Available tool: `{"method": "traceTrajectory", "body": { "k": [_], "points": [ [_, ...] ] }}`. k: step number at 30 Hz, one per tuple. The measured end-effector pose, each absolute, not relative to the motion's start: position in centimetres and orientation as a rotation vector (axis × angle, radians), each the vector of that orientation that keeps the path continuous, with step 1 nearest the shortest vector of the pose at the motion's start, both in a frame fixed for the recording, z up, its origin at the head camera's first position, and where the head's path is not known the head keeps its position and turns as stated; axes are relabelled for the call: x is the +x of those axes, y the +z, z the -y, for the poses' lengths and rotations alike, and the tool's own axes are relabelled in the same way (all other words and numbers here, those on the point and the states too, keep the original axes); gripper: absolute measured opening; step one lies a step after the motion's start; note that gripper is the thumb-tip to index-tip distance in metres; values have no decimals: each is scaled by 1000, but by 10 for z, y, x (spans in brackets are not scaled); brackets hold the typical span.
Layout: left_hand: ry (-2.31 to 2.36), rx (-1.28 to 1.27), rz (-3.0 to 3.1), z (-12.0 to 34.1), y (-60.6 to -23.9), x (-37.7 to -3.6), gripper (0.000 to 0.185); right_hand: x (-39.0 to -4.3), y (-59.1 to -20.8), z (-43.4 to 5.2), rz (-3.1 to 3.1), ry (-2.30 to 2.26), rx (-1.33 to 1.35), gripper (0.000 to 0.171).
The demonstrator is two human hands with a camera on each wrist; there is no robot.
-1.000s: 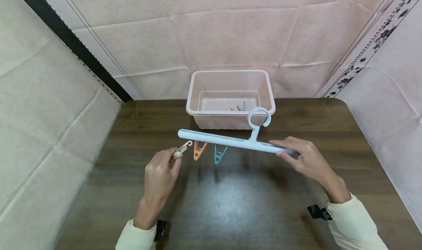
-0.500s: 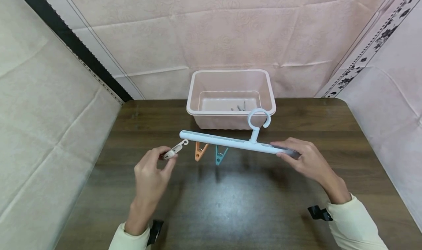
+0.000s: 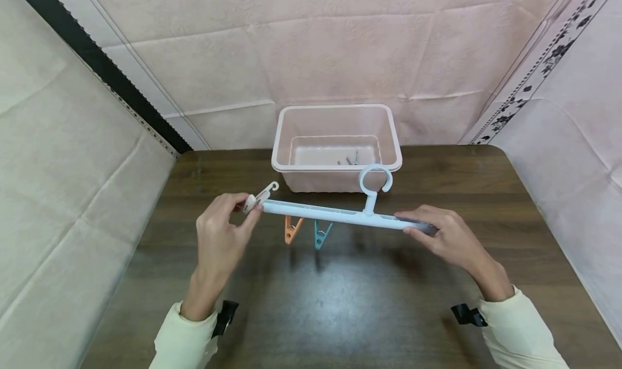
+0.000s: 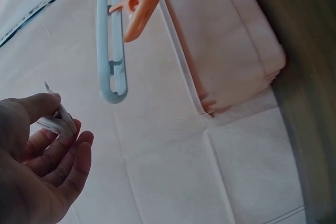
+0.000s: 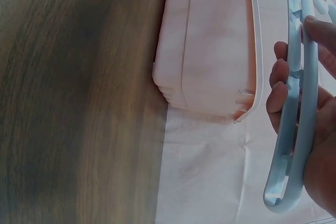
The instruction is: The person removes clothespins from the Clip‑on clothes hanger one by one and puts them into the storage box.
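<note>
My right hand (image 3: 439, 233) grips one end of a light blue hanger (image 3: 320, 212), holding it above the table with its hook upward. An orange clothespin (image 3: 291, 229) and a teal clothespin (image 3: 322, 235) hang from the bar's left half. Between thumb and fingers, my left hand (image 3: 221, 239) pinches a white clothespin (image 3: 257, 197) with a small hooked tip, close to the hanger's left end. In the left wrist view this white clothespin (image 4: 60, 121) stands apart from the hanger (image 4: 111, 51). Fingers wrap the bar (image 5: 294, 103) in the right wrist view.
A pale pink plastic basin (image 3: 335, 181) stands at the back of the dark wooden table (image 3: 330, 304), behind the hanger. A few small grey items (image 3: 351, 159) lie inside it. Cloth-covered walls (image 3: 340, 61) enclose the table at the back and sides.
My left hand has lifted the white clothespin from below the hanger's left end to level with it or slightly above. That end has dipped slightly; the right hand keeps its grip.
</note>
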State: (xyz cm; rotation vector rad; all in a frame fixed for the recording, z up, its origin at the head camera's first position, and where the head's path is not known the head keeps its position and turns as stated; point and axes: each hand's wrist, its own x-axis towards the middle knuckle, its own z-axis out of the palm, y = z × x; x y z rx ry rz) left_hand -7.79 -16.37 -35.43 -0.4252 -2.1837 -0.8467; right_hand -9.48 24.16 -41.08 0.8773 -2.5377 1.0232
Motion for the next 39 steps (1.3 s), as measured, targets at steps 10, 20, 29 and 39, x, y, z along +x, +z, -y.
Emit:
{"method": "traceTrajectory", "body": {
  "k": [10, 20, 29, 39],
  "points": [
    [-802, -503, 2277, 157, -336, -94, 22, -94, -412, -243, 2601, 989, 833, 36],
    [-787, -504, 2412, 153, -323, -120, 23, -93, -411, -246, 2610, 989, 843, 37],
    [-815, -498, 2508, 154, -319, -141, 20, -95, -412, -248, 2603, 987, 878, 38],
    [-827, -503, 2608, 150, -324, -168, 18, -93, -413, -250, 2585, 1017, 902, 40]
  ]
}}
